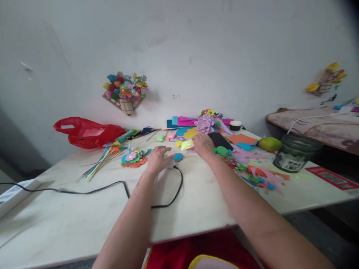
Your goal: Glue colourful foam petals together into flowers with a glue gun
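So on your left sat a crinkly red bag [89, 133], thin pale strips [98, 164] and scalloped, layered flowers [134, 158]. Your left hand [159, 158] was spread wide by a corded white thing [169, 164], next to a blue flower [178, 157]. The shiny yellow piece [187, 145] lay at the fingertips of your right hand [203, 146], fingers bunched narrow; can't tell if gripped. Flat scraps [252, 173] and a clear jar [296, 154] sat rightward. Pale tabletop [70, 220], scuffed wall [179, 56]. The widest stretch ran front-left, crossed by black cord [84, 192]; front edge above red cloth [202, 250].
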`<state>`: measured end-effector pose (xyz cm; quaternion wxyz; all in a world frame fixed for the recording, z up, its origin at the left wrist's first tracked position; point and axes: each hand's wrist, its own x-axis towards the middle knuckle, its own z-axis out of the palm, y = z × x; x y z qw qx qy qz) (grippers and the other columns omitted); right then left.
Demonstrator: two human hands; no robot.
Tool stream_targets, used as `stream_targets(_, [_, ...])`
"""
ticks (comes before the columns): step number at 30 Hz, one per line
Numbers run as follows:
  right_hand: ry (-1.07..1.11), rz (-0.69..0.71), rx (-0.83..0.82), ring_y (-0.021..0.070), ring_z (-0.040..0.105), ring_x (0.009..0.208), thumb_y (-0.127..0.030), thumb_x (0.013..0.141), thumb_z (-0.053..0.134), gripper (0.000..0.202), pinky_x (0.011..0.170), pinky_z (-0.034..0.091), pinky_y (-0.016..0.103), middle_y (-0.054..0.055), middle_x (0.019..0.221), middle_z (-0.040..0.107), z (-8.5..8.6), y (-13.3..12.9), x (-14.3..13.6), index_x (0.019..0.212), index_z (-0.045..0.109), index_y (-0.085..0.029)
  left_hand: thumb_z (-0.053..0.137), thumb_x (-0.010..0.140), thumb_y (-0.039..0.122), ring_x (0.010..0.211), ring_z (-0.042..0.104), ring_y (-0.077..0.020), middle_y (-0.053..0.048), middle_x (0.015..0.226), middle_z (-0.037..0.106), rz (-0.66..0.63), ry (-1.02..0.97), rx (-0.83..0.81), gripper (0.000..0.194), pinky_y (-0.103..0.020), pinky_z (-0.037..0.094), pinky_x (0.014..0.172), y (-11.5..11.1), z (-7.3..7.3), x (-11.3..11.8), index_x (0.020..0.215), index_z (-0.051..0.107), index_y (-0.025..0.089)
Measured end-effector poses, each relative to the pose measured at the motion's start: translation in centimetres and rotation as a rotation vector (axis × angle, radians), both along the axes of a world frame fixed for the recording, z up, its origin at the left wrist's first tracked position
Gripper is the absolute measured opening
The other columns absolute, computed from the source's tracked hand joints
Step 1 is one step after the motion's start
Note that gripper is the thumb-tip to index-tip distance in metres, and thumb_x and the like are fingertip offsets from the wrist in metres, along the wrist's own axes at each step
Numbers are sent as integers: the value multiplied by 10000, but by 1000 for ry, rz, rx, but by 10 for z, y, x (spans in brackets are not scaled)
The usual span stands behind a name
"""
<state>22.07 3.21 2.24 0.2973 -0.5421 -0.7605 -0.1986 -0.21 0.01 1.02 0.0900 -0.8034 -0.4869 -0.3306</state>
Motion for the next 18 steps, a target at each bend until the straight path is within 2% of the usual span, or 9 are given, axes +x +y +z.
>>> stream_targets(9, [-10, 245, 222, 198, 485, 767, -185, 842, 398, 216, 685, 324, 299, 88, 792, 612, 0, -16, -33, 833, 607, -133, 615, 593, 591, 1060, 507, -241, -109, 1122, 581, -123, -50, 82, 703, -373, 388, 911, 4, -3, 6, 1146, 509, 171])
stream_targets(14, [-21, 319, 234, 199, 495, 795, -168, 848, 375, 231, 708, 347, 299, 87, 790, 615, -2, -21, -44, 830, 604, -138, 628, 639, 512, 937, 566, -233, -94, 1007, 632, -92, -32, 34, 617, -377, 414, 853, 3, -2, 8, 1135, 514, 162])
stream_targets(18, [60, 352, 183, 194, 518, 817, -180, 841, 384, 229, 731, 365, 296, 86, 816, 631, -3, -22, -47, 848, 610, -144, 641, 658, 445, 894, 577, -217, -84, 973, 635, -64, -53, 4, 543, -336, 445, 783, 4, -3, 7, 1111, 531, 166])
